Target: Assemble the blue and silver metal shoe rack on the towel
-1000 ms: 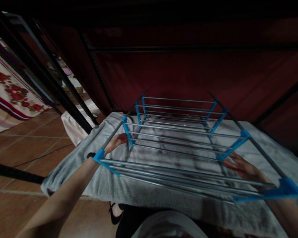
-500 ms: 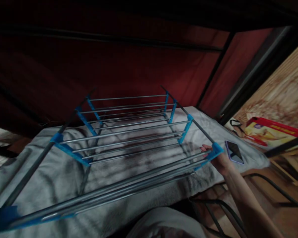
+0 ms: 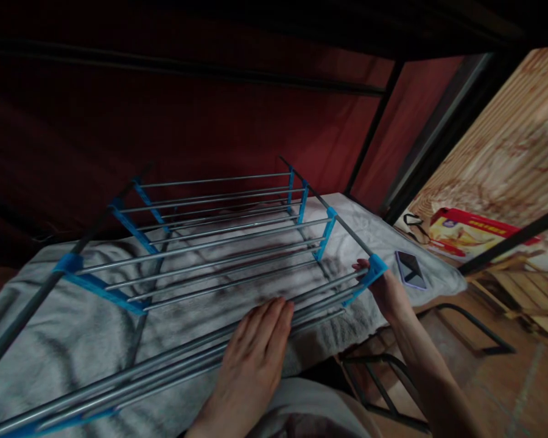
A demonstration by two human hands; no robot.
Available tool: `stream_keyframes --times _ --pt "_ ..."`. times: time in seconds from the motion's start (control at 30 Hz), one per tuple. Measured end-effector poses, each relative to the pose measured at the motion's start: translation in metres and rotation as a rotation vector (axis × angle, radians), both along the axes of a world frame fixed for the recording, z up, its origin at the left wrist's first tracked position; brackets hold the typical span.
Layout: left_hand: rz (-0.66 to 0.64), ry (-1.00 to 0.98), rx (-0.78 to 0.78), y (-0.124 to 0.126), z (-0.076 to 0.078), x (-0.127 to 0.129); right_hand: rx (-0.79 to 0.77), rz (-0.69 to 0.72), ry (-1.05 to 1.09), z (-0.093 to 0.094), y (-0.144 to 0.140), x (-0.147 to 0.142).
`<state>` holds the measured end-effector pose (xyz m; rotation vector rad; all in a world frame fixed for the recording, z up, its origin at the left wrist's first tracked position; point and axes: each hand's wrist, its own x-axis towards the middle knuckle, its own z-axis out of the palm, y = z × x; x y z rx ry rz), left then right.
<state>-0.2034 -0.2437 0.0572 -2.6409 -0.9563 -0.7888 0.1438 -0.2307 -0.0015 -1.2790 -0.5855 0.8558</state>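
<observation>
While the rack (image 3: pixel 228 241) stands over the grey blanket (image 3: pixel 86 347), your left hand (image 3: pixel 254 359) lies across its near rods (image 3: pixel 178 351), fingers together, your right hand (image 3: pixel 386 292) at its near-right corner (image 3: pixel 377 266); whether either grips is unclear. Best press evenly.

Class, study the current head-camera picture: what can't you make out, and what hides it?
All in the head view:
Left hand: its palm is hidden by its own back, so its grip is unclear.
Right hand: partly hidden behind the blue corner piece.
Metal rack: near-left corner, cut off by the picture's edge.
Red and yellow box: lettering, too small and blurred.
</observation>
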Motion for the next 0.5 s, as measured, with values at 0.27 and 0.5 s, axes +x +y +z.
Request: stream_keyframes --times 0.27,0.5 --pt "-0.009 0.105 -0.010 0.015 -0.011 0.045 0.038 -0.089 -0.085 -0.014 -0.009 -0.016" --pt "-0.431 0.226 0.147 0.002 -0.032 0.023 -0.107 -0.084 -0.047 -0.069 -0.014 0.004"
